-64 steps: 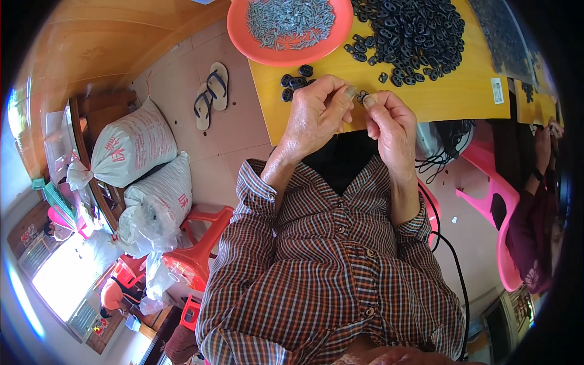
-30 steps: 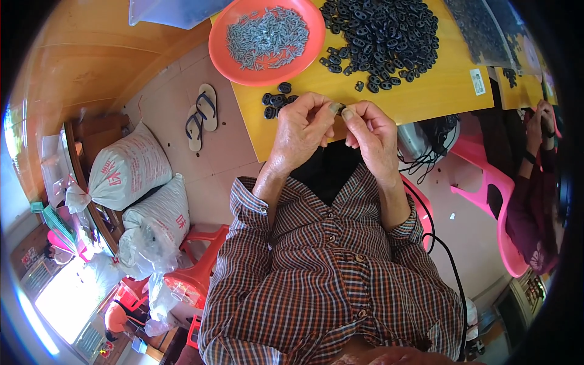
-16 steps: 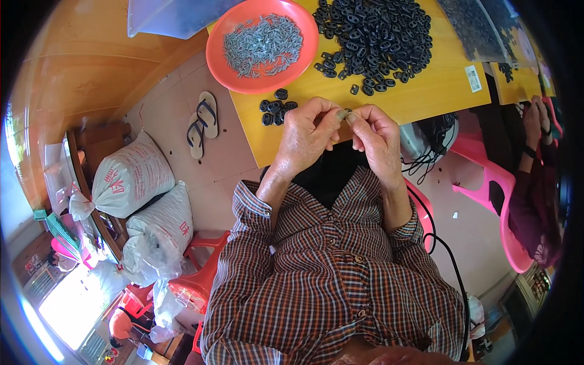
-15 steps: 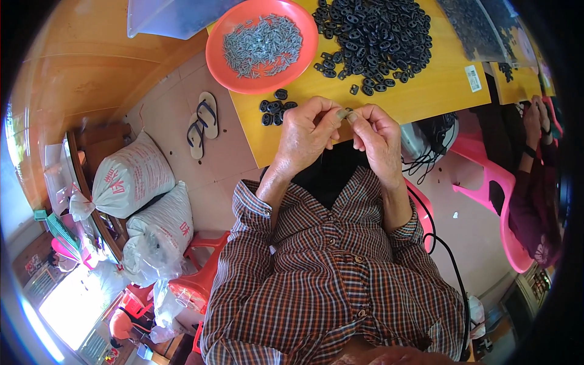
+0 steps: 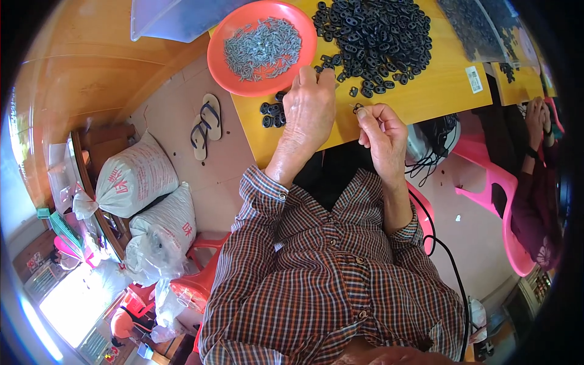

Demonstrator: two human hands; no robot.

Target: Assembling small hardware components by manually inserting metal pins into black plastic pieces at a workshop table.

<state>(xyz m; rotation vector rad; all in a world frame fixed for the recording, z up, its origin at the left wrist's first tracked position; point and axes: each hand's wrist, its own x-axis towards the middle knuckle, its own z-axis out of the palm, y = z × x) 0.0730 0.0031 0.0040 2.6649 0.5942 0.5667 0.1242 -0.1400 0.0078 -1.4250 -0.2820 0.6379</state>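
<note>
My right hand (image 5: 383, 131) pinches a small black two-holed plastic piece (image 5: 358, 108) between thumb and forefinger, above the table's near edge. My left hand (image 5: 309, 106) is over the table with its back up and its fingers bent down; the fingertips are hidden, so what they hold, if anything, does not show. Just beyond it is a red plate (image 5: 217, 67) bearing many small grey rod-like pieces (image 5: 263, 48), perhaps springs. A large heap of black two-holed pieces (image 5: 380, 39) lies on the table to the right of the plate. A small group of black pieces (image 5: 272, 114) sits left of my left hand, partly covered by it.
The yellow table (image 5: 450, 94) ends close to my body. A clear plastic bin (image 5: 173, 18) stands at the far left, a translucent bag of dark pieces (image 5: 480, 30) at the far right. Slippers (image 5: 207, 125) and white sacks (image 5: 137, 173) are on the left; another person's hands (image 5: 536, 121) show at right.
My hands were together at the near edge and are now apart. The left has moved forward toward the plate; the right stays near the edge with the black piece.
</note>
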